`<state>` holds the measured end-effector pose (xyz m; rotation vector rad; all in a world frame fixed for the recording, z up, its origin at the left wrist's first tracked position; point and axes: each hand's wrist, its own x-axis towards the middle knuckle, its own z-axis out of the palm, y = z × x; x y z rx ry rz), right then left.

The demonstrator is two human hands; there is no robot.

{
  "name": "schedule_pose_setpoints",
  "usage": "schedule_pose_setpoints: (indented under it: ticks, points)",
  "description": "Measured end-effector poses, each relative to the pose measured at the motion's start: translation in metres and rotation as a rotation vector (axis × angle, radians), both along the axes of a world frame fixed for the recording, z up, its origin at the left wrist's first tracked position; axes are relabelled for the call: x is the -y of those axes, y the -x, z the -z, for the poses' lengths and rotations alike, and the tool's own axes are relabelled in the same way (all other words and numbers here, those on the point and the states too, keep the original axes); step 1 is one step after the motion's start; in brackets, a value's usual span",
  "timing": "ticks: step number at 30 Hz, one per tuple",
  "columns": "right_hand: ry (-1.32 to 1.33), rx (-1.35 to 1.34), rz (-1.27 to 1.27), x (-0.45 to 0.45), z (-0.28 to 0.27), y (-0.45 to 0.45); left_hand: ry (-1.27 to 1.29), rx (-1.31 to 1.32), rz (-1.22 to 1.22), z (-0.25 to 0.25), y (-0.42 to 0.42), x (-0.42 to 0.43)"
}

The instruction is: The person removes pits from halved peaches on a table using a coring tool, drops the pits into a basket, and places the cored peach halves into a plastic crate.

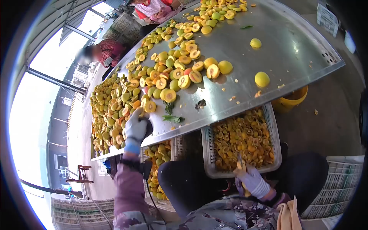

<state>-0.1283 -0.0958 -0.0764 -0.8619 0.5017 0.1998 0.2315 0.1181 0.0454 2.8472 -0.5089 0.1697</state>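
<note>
My left hand (pixel 136 125), in a pale glove, reaches over the near edge of the metal table (pixel 230 90). Its fingers are stretched out at the heap of yellow-green fruit (pixel 115 111), beside a cut fruit half (pixel 150 106); the fingertips are partly hidden. Many fruits lie halved, with orange flesh and brown centres. My right hand (pixel 253 181), also gloved, is closed around a small knife (pixel 241 165) with a light wooden-looking handle. The blade points up over the near rim of a white basket (pixel 207 153) full of small cut fruit pieces.
A second crate (pixel 177 147) with fruit stands under the table edge. A yellow bucket (pixel 293 100) is beneath the right corner. Two people, one in red patterned sleeves (pixel 111 50), sit across the table. Stacked crates (pixel 335 188) stand at lower right. Leaves (pixel 173 119) lie on the metal.
</note>
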Motion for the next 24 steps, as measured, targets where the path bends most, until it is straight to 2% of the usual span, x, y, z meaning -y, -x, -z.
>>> schedule_pose_setpoints:
  ticks: [2, 4, 6, 8, 11, 13, 14, 16, 18, 20, 21, 22, 24]
  points:
    - [0.159, 0.056, 0.052, 0.002, -0.001, -0.001, 0.006, -0.053, 0.133, 0.028, -0.048, 0.034]
    - [0.208, 0.054, 0.07, 0.007, 0.0, -0.002, -0.108, -0.012, 0.186, 0.036, -0.069, 0.062]
    - [0.264, -0.033, 0.001, 0.011, -0.002, -0.005, -0.319, -0.106, 0.109, 0.043, -0.064, 0.105]
    - [0.269, -0.055, -0.004, 0.012, -0.001, -0.007, -0.383, -0.108, 0.138, 0.071, -0.083, 0.105]
    - [0.253, -0.027, 0.03, 0.009, 0.0, -0.009, -0.388, -0.166, 0.143, 0.062, -0.074, 0.107]
    - [0.417, 0.038, 0.026, 0.007, 0.001, -0.01, -0.343, -0.221, 0.082, 0.058, -0.057, 0.099]
    - [0.416, 0.039, 0.025, 0.006, -0.001, -0.009, -0.344, -0.221, 0.08, 0.056, -0.048, 0.092]
    - [0.856, 0.202, 0.112, 0.003, -0.011, -0.01, 0.583, -0.734, 0.193, 0.055, -0.022, 0.074]
    - [0.869, 0.162, 0.095, -0.005, -0.017, -0.01, 0.887, -0.93, 0.429, 0.038, 0.041, 0.074]
    - [1.086, 0.226, 0.161, -0.015, -0.023, -0.009, 1.055, -1.114, 0.323, 0.057, 0.083, 0.075]
    - [1.191, 0.28, 0.214, -0.018, -0.03, -0.009, 1.322, -1.353, 0.116, 0.073, 0.105, 0.077]
    - [1.196, 0.257, 0.213, -0.021, -0.032, -0.007, 1.332, -1.449, 0.126, 0.077, 0.126, 0.08]
    - [1.304, 0.284, 0.2, -0.025, -0.029, -0.005, 1.284, -1.353, 0.11, 0.08, 0.171, 0.086]
